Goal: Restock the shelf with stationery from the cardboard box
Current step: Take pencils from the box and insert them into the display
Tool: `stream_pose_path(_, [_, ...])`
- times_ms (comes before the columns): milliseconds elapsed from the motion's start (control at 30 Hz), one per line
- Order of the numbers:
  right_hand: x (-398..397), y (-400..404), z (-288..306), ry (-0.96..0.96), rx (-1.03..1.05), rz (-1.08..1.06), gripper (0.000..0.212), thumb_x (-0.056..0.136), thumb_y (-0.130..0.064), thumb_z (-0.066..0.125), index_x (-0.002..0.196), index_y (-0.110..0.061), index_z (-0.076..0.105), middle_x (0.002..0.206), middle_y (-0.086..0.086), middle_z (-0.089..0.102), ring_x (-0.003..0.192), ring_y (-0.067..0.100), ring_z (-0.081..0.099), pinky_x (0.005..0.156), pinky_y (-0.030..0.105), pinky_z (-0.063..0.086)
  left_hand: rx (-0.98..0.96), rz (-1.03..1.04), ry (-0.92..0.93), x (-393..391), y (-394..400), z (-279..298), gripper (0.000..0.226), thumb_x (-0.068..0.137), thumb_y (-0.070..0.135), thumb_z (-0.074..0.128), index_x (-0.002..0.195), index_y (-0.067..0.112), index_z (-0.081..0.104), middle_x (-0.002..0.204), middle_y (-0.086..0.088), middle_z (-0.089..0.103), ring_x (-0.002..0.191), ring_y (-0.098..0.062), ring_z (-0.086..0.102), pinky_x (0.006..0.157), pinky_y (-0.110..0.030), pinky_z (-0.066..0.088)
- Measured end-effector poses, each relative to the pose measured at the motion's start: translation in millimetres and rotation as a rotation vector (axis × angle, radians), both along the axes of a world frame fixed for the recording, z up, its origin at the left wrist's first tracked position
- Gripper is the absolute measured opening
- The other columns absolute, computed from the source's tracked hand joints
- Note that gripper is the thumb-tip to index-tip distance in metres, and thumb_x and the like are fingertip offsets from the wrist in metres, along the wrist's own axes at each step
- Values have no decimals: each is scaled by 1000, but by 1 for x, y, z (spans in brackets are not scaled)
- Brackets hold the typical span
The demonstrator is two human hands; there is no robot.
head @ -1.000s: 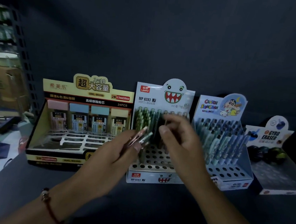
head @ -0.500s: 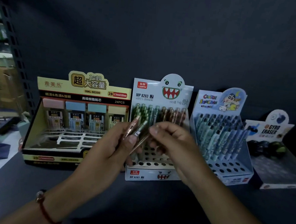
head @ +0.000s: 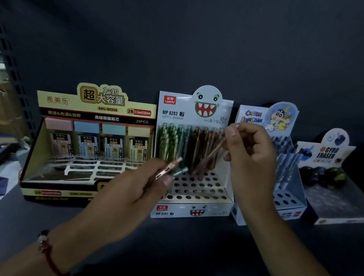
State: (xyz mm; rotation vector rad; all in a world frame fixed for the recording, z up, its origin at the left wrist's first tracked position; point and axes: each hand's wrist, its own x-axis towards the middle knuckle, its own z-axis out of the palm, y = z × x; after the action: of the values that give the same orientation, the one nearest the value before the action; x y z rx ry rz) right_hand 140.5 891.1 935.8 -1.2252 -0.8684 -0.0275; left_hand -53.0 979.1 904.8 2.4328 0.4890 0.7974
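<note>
A white monster-face pencil display box point(head: 192, 210) stands in the middle of the dark shelf, with green and brown mechanical pencils upright in its back rows and open holes in front. My left hand point(head: 131, 191) grips a small bundle of pencils point(head: 171, 169), one brown and one green showing, just in front of the box. My right hand point(head: 250, 157) pinches a single brown pencil point(head: 208, 157) by its top, its tip slanting down to a hole beside the standing brown ones. The cardboard box is out of sight.
A yellow lead-refill display point(head: 87, 146) stands to the left of the monster box. To the right are a blue cartoon pen display point(head: 282, 192) and a gyro eraser tray point(head: 337, 197). A perforated shelf upright point(head: 7, 72) and blurred clutter lie at the far left.
My right hand drew one brown pencil out of the bundle in my left hand and carried it up and right to the display box's holes. The left hand stayed roughly in place.
</note>
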Motion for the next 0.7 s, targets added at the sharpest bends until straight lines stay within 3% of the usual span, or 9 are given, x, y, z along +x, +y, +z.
stream_pose_path(167, [3, 5, -7, -56, -50, -62, 6, 93, -32, 65, 96, -27, 65, 86, -11, 65, 80, 12, 64, 75, 36, 56, 51, -26, 83, -1, 1, 0, 17, 96, 54, 36, 99, 43, 48, 74, 11, 59, 56, -11, 53, 48, -19, 35])
stream_pose_path(333, [5, 8, -15, -140, -153, -16, 4, 92, -31, 66, 93, -34, 64, 88, -18, 67, 84, 1, 63, 75, 20, 53, 90, -26, 108, -1, 4, 0, 23, 95, 57, 33, 102, 41, 49, 75, 7, 59, 59, -14, 55, 48, -22, 34])
stream_pose_path(533, [9, 12, -21, -157, -280, -18, 10, 91, -32, 68, 99, -27, 66, 90, -16, 67, 85, -5, 62, 75, 14, 51, 127, -60, 174, -3, 4, 0, 27, 91, 62, 27, 107, 49, 44, 78, 14, 61, 59, -10, 57, 47, -18, 34])
stream_pose_path(700, [10, 15, -18, -182, -300, -43, 8, 89, -33, 69, 95, -29, 66, 87, -17, 67, 81, -6, 63, 69, 11, 49, 151, -92, 210, -4, 6, -1, 15, 93, 59, 33, 105, 55, 40, 69, 7, 59, 61, -13, 57, 47, -19, 33])
